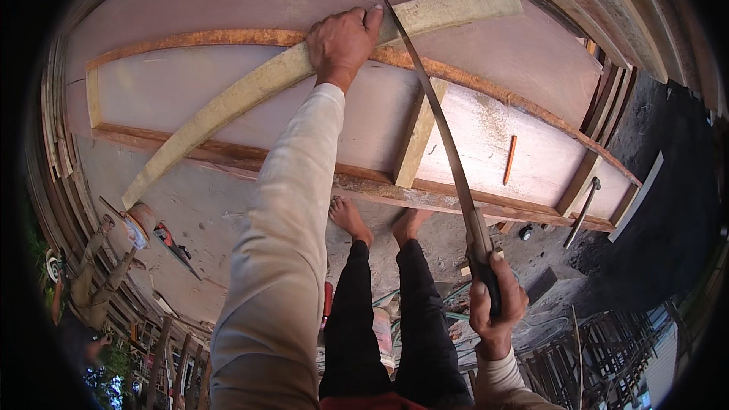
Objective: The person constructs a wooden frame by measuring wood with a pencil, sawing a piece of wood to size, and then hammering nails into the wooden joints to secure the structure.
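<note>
Careful, the left hand (pixel 342 44) is clamped on the pale plank (pixel 258 82) lying across the wooden frame (pixel 419 137), the right hand (pixel 499 304) grips the saw (pixel 446 137) above that frame, and a rocking plank could make the saw jump toward the holding hand.

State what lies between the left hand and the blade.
In the head view: a stretch of pale plank and the brown strip passing under it.

Long, pale cream sleeve (pixel 275 235) here, creased right along, ending at the wrist of the bare left hand (pixel 339 44), and a matching sleeve (pixel 505 381) behind the bare right hand (pixel 499 305)! Between the hands, black trousers (pixel 354 319), bare feet (pixel 349 216); nearer the body, red cloth (pixel 370 402).
</note>
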### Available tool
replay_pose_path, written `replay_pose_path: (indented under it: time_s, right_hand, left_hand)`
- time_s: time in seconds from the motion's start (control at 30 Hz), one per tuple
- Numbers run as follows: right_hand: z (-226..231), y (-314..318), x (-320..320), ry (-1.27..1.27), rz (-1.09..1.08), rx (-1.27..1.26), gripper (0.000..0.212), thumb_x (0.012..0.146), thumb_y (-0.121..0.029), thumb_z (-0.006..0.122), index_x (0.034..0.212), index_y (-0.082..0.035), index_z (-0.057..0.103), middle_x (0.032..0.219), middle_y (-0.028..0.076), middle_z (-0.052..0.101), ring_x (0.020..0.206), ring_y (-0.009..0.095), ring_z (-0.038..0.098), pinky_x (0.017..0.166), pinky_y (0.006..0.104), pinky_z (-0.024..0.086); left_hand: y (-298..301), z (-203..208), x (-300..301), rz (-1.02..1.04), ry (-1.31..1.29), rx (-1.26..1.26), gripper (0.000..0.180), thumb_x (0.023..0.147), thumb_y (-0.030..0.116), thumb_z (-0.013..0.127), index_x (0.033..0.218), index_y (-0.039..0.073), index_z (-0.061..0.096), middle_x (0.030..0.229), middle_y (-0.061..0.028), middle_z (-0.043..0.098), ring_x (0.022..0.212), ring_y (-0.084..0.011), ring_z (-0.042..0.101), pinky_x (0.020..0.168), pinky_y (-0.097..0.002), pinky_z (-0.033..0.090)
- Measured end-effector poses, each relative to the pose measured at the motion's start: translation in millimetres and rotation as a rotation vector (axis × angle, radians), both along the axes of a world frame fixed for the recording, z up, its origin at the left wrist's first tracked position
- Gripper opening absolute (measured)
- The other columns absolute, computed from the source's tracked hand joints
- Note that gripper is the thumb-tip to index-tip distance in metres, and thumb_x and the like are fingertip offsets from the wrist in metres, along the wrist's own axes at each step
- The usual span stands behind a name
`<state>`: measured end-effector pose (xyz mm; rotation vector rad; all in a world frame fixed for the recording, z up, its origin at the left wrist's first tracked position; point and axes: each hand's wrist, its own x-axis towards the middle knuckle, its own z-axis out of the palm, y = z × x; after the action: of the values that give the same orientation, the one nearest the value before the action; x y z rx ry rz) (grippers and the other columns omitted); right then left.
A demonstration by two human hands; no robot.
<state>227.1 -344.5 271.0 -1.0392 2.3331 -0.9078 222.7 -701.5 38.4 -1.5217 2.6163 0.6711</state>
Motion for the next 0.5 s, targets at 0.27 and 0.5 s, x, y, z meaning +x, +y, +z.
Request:
replay_pose_path:
  time_s: [0.27,0.5]
  right_hand:
    - [-7.5,-11.2,-0.4,0.005,0.003,0.000,0.040,0.092,-0.008,0.065,0.130,0.003,0.062,0.100,0.023,0.076,0.086,0.030,0.077,0.075,0.0317,0.059]
    - [-60.1,-82.6,-27.5,-0.110,-0.070,0.025,0.045,0.091,-0.001,0.065,0.135,0.000,0.060,0.097,0.019,0.075,0.066,0.023,0.068,0.064,0.0309,0.055]
  left_hand:
    - [-12.0,0.4,5.4,0.018,0.029,0.023,0.056,0.101,0.055,0.041,0.091,0.015,0.078,0.089,-0.0141,0.076,0.087,-0.0342,0.072,0.084,-0.0450,0.053]
    - [-4.3,-2.2,-3.0,0.010,0.066,-0.004,0.055,0.100,0.055,0.042,0.092,0.014,0.078,0.089,-0.0145,0.076,0.087,-0.0347,0.072,0.086,-0.0453,0.053]
